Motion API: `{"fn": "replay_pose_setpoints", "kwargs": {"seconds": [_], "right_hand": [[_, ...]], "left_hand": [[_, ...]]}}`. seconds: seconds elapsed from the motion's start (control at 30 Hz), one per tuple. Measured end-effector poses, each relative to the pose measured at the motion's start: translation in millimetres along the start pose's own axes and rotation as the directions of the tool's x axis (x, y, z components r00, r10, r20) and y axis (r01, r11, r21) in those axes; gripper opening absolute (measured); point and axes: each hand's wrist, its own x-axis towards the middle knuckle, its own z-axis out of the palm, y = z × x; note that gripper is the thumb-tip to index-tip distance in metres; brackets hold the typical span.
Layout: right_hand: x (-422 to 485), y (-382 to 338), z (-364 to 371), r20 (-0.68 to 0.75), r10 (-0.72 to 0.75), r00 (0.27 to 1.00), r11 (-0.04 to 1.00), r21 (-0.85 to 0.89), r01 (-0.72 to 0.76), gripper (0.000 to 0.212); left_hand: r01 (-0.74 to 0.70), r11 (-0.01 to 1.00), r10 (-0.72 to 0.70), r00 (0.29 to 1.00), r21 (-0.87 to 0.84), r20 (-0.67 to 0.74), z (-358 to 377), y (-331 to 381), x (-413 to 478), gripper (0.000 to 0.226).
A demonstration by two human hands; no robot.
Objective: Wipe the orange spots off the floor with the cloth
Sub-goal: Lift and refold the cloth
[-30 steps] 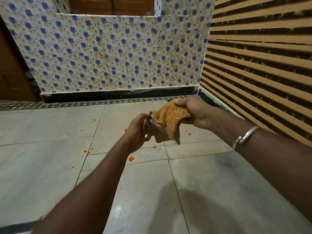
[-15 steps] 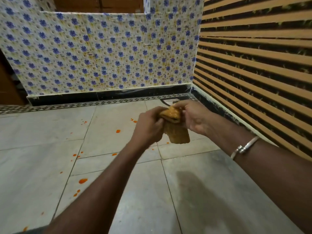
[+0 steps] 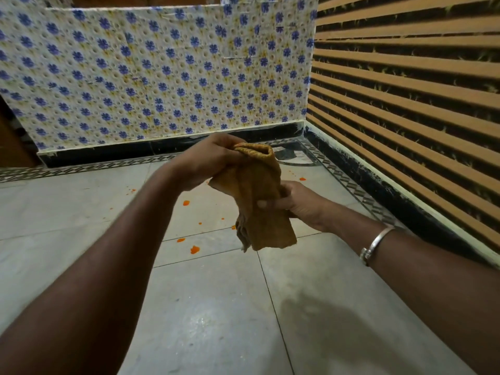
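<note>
While the cloth is up in the air, no wiping is under way:
Progress: looks barely begun, if at all. Orange spots (image 3: 194, 249) lie on the floor (image 3: 216, 320), none under the cloth.
Left to do: approx. all of it, by my read. Biggest blob sits just below the cloth's hanging end; smaller ones at (image 3: 186, 203), (image 3: 180, 240), and one far off nr the right wall (image 3: 302, 179).
Cloth (image 3: 261, 204): orange-brown, folded into a long strip, held upright between both hands, well clear of the tiles.
Left hand (image 3: 208, 161): raised, arm reaching fwd, fingers curled and pressed together over the cloth's top edge, pinching it.
Right hand (image 3: 300, 204): lower, fingers (image 3: 266, 203) wrapped across the strip's middle, closed on it (thumb hidden behind the fabric). Bangle (image 3: 374, 244) on that wrist.
Pose read: probably folding or straightening the cloth before going down w/ it.
Next need: crouch or bend, since the hands are well above the spots.
</note>
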Motion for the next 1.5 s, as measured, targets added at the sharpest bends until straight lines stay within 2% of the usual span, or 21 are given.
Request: {"fn": "replay_pose_setpoints", "kwargs": {"seconds": [0.17, 0.27, 0.37, 0.47, 0.53, 0.63, 0.7, 0.8, 0.9, 0.97, 1.07, 1.1, 1.17, 1.2, 1.3, 1.37, 1.43, 1.5], "right_hand": [[-5.1, 8.6, 1.5, 0.056, 0.052, 0.997, 0.998, -0.02, -0.051, 0.049], [-7.2, 12.6, 4.0, 0.055, 0.077, 0.996, 0.997, -0.021, -0.076, 0.043], [-6.9, 15.5, 5.8, 0.067, 0.165, 0.984, 0.985, 0.044, -0.168, 0.036], [-7.7, 15.9, 9.3, 0.016, 0.263, 0.965, 0.957, 0.121, -0.263, 0.033], [-9.6, 13.7, 10.0, -0.047, 0.311, 0.949, 0.934, 0.199, -0.296, 0.031], [-10.5, 7.7, 4.2, -0.116, 0.325, 0.939, 0.91, 0.307, -0.277, 0.022], [-7.8, 3.2, -0.8, -0.131, 0.338, 0.932, 0.882, 0.391, -0.264, 0.025], [-7.5, -1.5, -1.2, -0.137, 0.353, 0.926, 0.842, 0.478, -0.251, 0.04], [-12.6, -4.7, 1.3, -0.133, 0.332, 0.934, 0.809, 0.55, -0.209, 0.039], [-14.5, -8.1, 0.7, -0.092, 0.29, 0.952, 0.798, 0.572, -0.188, 0.037], [-15.4, -20.1, 2.9, -0.057, 0.236, 0.97, 0.826, 0.538, -0.169, 0.043], [-15.1, -25.1, 6.8, -0.061, 0.217, 0.974, 0.858, 0.489, -0.161, 0.037], [-14.3, -36.6, 18.5, -0.105, 0.192, 0.976, 0.897, 0.422, -0.131, 0.013], [-12.5, -41.6, 25.5, -0.133, 0.192, 0.972, 0.895, 0.43, -0.118, 0.006], [-3.9, -61.1, 41.7, -0.144, 0.192, 0.971, 0.865, 0.492, -0.098, 0.014], [1.8, -75.9, 52.4, -0.13, 0.184, 0.974, 0.837, 0.54, -0.086, 0.016], [9.2, -85.1, 59.1, -0.141, 0.186, 0.972, 0.823, 0.563, -0.076, 0.017], [14.9, -92.6, 65.4, -0.122, 0.173, 0.977, 0.834, 0.547, -0.079, 0.022]], "left_hand": [[0.07, 0.997, -0.069, 0.997, -0.029, 0.041, -16.9, -17.6, 4.4, 0.018], [0.12, 0.993, -0.119, 0.992, 0.015, -0.028, -12.8, -29.8, 4.5, 0.021], [0.136, 0.99, -0.131, 0.987, 0.049, -0.091, -3.9, -37.9, 3.3, 0.029], [0.086, 0.993, -0.074, 0.986, 0.077, -0.149, 8.1, -34.2, -1.1, 0.027], [0.001, 0.99, 0.022, 0.985, 0.138, -0.171, 22.0, -31.0, -5.8, 0.021], [-0.12, 0.955, 0.154, 0.982, 0.271, -0.107, 57.0, -36.1, -19.3, 0.029], [-0.18, 0.921, 0.208, 0.977, 0.346, -0.046, 82.6, -48.0, -28.4, 0.037], [-0.251, 0.919, 0.273, 0.961, 0.303, -0.032, 108.2, -69.2, -37.7, 0.043], [-0.26, 0.936, 0.291, 0.951, 0.236, -0.103, 117.7, -80.0, -41.7, 0.045], [-0.258, 0.937, 0.287, 0.953, 0.236, -0.101, 121.2, -82.1, -45.3, 0.053], [-0.286, 0.894, 0.341, 0.934, 0.345, -0.108, 121.2, -86.4, -47.5, 0.074], [-0.274, 0.881, 0.354, 0.922, 0.387, -0.154, 121.1, -86.9, -47.0, 0.077], [-0.215, 0.88, 0.361, 0.883, 0.423, -0.301, 120.1, -81.6, -45.7, 0.081], [-0.178, 0.883, 0.355, 0.859, 0.435, -0.369, 118.5, -77.8, -45.0, 0.084], [-0.054, 0.885, 0.298, 0.827, 0.462, -0.476, 106.3, -63.9, -38.4, 0.09], [0.043, 0.885, 0.212, 0.85, 0.463, -0.483, 83.2, -52.8, -35.1, 0.075], [0.083, 0.898, 0.1, 0.917, 0.431, -0.386, 49.9, -39.6, -37.0, 0.053], [0.111, 0.907, -0.026, 0.977, 0.405, -0.21, 10.9, -25.5, -44.1, 0.034]]}}
